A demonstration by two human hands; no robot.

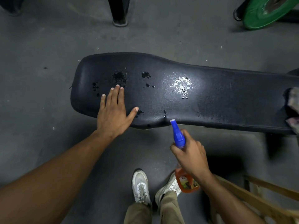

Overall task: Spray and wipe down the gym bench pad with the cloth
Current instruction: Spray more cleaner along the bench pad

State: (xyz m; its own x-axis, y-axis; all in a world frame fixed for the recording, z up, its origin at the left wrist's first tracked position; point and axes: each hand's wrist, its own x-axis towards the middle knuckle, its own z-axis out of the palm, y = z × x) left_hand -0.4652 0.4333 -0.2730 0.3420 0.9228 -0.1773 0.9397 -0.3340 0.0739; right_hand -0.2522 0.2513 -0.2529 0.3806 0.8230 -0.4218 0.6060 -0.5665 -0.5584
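The black gym bench pad (pixel 202 97) runs across the middle, worn in patches and wet with a shiny spot near its centre. My left hand (pixel 113 113) lies flat and open on the pad's near left edge. My right hand (pixel 191 154) grips a spray bottle (pixel 178 135) with a blue nozzle and orange liquid. The nozzle points at the pad's near edge. A crumpled cloth (pixel 292 101) rests on the pad at the far right, partly cut off by the frame.
The floor is grey concrete. A green weight plate (pixel 265 12) leans at the top right, and a black post foot (pixel 120 21) stands at top centre. A wooden frame (pixel 267 196) sits at the lower right beside my white shoes (pixel 140 186).
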